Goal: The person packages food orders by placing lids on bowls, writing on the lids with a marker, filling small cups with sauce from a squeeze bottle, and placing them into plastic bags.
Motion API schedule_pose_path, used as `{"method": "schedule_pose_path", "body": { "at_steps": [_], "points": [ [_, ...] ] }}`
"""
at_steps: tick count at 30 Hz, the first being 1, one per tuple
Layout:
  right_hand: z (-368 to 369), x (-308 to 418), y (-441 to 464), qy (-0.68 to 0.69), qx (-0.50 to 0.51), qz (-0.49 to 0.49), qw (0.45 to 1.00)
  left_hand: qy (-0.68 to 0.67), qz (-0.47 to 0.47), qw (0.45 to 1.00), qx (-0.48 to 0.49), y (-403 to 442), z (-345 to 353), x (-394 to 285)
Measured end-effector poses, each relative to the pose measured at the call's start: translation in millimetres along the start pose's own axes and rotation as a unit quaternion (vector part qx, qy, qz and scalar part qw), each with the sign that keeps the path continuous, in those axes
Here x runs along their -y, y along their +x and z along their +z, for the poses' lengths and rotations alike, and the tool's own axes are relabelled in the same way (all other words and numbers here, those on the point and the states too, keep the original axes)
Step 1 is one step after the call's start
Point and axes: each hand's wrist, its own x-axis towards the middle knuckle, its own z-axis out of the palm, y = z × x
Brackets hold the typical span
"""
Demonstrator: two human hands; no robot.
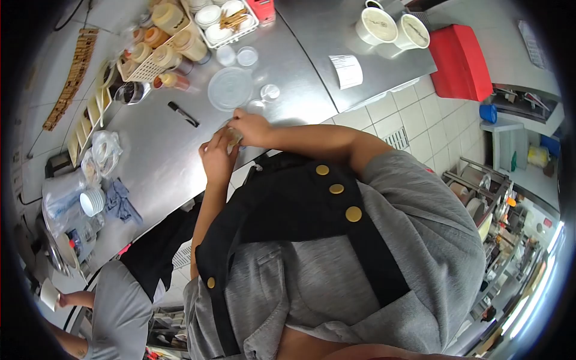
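At the front edge of the steel counter [159, 144], my left hand [219, 157] and my right hand [251, 128] meet with fingers closed around a small clear cup [234, 136]. My fingers cover most of it, and its contents are not clear. Just beyond my hands lies a large round clear lid [230, 89]. Small clear portion cups or lids [270, 92] sit to its right, and others [246, 56] are farther back. A black marker [183, 114] rests to the left of the lid.
Squeeze bottles [169, 19] fill a basket at the back, beside a white basket of lids [210, 35]. A receipt [346, 71], lidded tubs [377, 27] and a red bin [459, 63] are right. Left are stacked bowls [92, 203], a blue cloth [122, 201] and a co-worker [123, 300].
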Motion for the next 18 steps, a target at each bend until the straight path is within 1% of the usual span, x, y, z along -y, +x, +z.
{"method": "schedule_pose_path", "body": {
  "at_steps": [2, 3, 5, 6, 7, 8, 10, 11, 12, 13, 14, 16, 17, 18],
  "points": [
    [-4.2, 4.6, -1.6, 0.004, 0.009, 0.016, 1.0, 0.09, 0.011, 0.996, 0.001, -3.2, -12.0, -8.3],
    [-4.5, 6.1, -1.1, 0.01, 0.017, 0.026, 0.999, 0.086, 0.013, 0.996, 0.002, -4.8, -17.2, -12.2],
    [0.0, 7.3, 1.7, 0.012, 0.013, 0.042, 0.999, 0.142, -0.022, 0.989, 0.018, -7.5, -24.1, -17.2],
    [-2.9, 12.5, 2.2, 0.036, -0.004, 0.011, 0.999, 0.154, -0.031, 0.987, 0.048, -7.3, -25.2, -15.4],
    [-6.4, 16.3, 1.1, 0.059, -0.022, -0.021, 0.998, 0.152, -0.03, 0.987, 0.048, -8.3, -24.2, -16.4],
    [-9.5, 20.3, -0.7, 0.059, -0.022, -0.02, 0.998, 0.155, -0.039, 0.986, 0.051, -9.8, -24.8, -16.2],
    [-42.1, 51.0, -4.4, 0.134, -0.023, -0.094, 0.986, 0.161, -0.056, 0.982, 0.077, -11.1, -25.6, -13.4],
    [-62.3, 64.3, -9.2, 0.135, -0.022, -0.096, 0.986, 0.162, -0.058, 0.982, 0.077, -12.6, -18.0, -5.1],
    [-85.2, 75.1, -17.1, 0.264, -0.006, -0.121, 0.957, 0.173, -0.054, 0.983, 0.038, -14.1, -5.2, 4.6],
    [-96.4, 79.1, -23.3, 0.389, 0.012, -0.144, 0.91, 0.183, -0.051, 0.982, 0.001, -13.2, -2.9, 3.9],
    [-89.6, 66.7, -24.7, 0.39, 0.015, -0.144, 0.909, 0.184, -0.054, 0.982, 0.001, -15.3, -3.8, 4.6],
    [-56.4, 19.8, -23.7, 0.368, -0.069, -0.055, 0.925, 0.185, -0.079, 0.976, 0.087, -9.0, -20.5, -11.4],
    [-33.7, 0.9, -26.7, 0.369, -0.068, -0.056, 0.925, 0.186, -0.08, 0.975, 0.087, -9.1, -20.1, -13.0],
    [-9.8, -18.2, -29.4, 0.25, -0.077, -0.063, 0.963, 0.181, -0.076, 0.978, 0.074, -8.5, -19.3, -14.1]
  ]
}}
